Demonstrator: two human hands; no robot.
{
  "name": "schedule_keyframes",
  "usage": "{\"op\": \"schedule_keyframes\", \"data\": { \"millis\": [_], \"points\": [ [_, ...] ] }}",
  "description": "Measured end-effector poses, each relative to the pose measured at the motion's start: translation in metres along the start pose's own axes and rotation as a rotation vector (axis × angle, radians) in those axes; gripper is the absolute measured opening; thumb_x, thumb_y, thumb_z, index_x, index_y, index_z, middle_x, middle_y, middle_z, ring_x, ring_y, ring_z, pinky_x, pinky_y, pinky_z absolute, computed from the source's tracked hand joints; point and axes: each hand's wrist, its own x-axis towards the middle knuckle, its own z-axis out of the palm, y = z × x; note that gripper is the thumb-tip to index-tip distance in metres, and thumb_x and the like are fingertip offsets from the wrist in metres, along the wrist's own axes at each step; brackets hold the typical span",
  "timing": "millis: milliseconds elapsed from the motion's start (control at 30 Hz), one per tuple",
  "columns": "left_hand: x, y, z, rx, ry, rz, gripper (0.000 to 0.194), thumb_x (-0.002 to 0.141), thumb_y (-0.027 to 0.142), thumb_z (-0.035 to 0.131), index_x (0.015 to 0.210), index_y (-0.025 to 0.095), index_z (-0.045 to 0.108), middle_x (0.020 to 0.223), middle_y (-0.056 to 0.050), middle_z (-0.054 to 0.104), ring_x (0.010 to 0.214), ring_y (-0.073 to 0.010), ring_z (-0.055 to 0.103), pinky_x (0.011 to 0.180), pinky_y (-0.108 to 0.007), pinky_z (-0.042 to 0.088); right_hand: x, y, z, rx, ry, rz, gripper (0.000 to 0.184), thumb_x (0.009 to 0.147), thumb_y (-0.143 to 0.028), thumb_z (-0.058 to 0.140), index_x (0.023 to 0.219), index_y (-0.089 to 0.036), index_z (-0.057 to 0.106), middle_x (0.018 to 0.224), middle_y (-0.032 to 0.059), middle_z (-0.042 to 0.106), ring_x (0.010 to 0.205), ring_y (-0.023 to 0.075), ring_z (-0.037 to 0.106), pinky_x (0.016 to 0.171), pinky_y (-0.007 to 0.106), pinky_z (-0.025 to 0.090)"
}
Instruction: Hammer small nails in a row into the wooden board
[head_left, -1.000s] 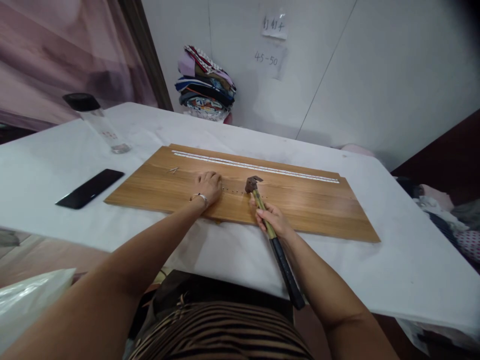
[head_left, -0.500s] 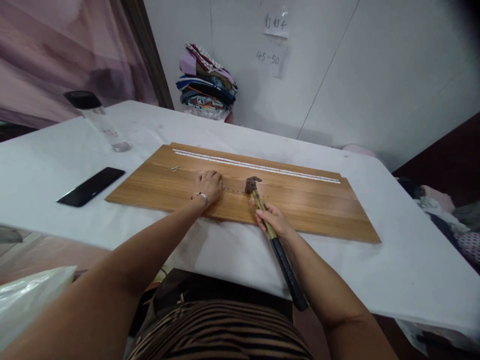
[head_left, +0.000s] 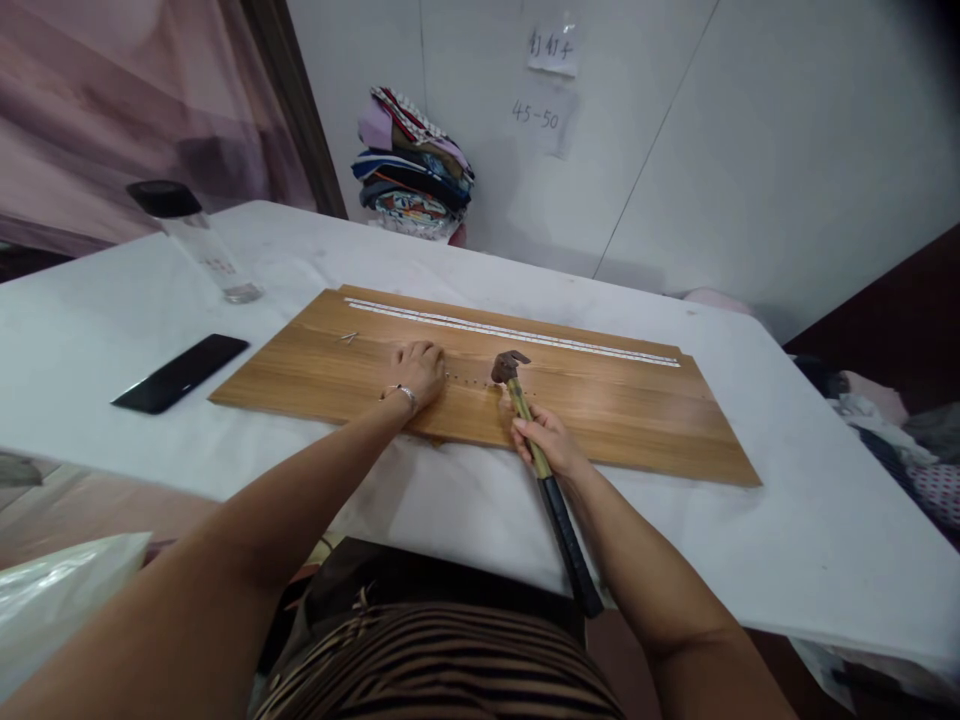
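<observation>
Evidently, we are working at a wide desk draped in white [head_left: 795, 540], set against a pale grey panelled wall [head_left: 750, 140] bearing handwritten paper notes [head_left: 551, 50], with a pink curtain [head_left: 135, 90] on the left. On the desk lies a long brown wood-grain board [head_left: 637, 420]; two thin white strips [head_left: 514, 333] run along its far side. Our right hand [head_left: 551, 437] has its grip closed around the middle of a claw hammer with a yellowish, black-ended handle [head_left: 541, 462], its rusty head above the board beside a row of small dark nails [head_left: 474, 381]. Our left hand [head_left: 420, 372] rests palm down on the board, fingertips hidden; we cannot tell how open its grip is. Left of the board stands a clear black-capped bottle [head_left: 201, 252]; we cannot make out its contents.
</observation>
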Motion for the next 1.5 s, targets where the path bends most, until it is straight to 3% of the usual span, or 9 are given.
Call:
{"op": "schedule_keyframes", "data": {
  "millis": [933,1167,1333,1500],
  "points": [
    [0.003,-0.007,0.013,0.024,0.037,0.006,0.037,0.101,0.03,0.038,0.121,0.025,0.068,0.142,-0.009,0.061,0.135,-0.0245,0.05,0.111,-0.043,0.036,-0.001,0.0,0.002,-0.006,0.006,0.002,0.054,0.073,-0.05,0.076,0.111,-0.017,0.057,0.056,-0.0087,0.055,0.036,0.008,0.043,0.037,0.021,0.027],
    [0.0,-0.005,0.01,-0.021,0.039,-0.001,0.035,0.099,0.027,0.041,0.12,0.023,0.069,0.142,-0.011,0.061,0.135,-0.0258,0.051,0.114,-0.046,0.036,-0.001,0.001,0.001,-0.021,-0.02,0.005,0.049,0.074,-0.052,0.076,0.103,-0.017,0.058,0.058,-0.0073,0.055,0.036,0.0076,0.044,0.036,0.021,0.028],
    [0.007,-0.014,0.008,-0.266,0.059,-0.062,0.029,0.091,0.025,0.056,0.113,0.019,0.073,0.136,-0.011,0.067,0.133,-0.0258,0.056,0.117,-0.043,0.037,0.0,0.001,0.002,-0.012,0.004,0.018,0.052,0.072,-0.051,0.076,0.107,-0.017,0.058,0.058,-0.008,0.055,0.036,0.0078,0.044,0.036,0.021,0.029],
    [0.01,-0.027,0.003,-0.842,0.157,-0.254,0.026,0.085,0.029,0.057,0.1,0.018,0.075,0.112,-0.01,0.077,0.11,-0.0238,0.069,0.103,-0.04,0.052,0.0,0.0,0.002,0.001,-0.004,0.017,0.051,0.072,-0.051,0.076,0.106,-0.018,0.057,0.058,-0.0083,0.055,0.035,0.0076,0.043,0.036,0.021,0.029]
  ]
}}
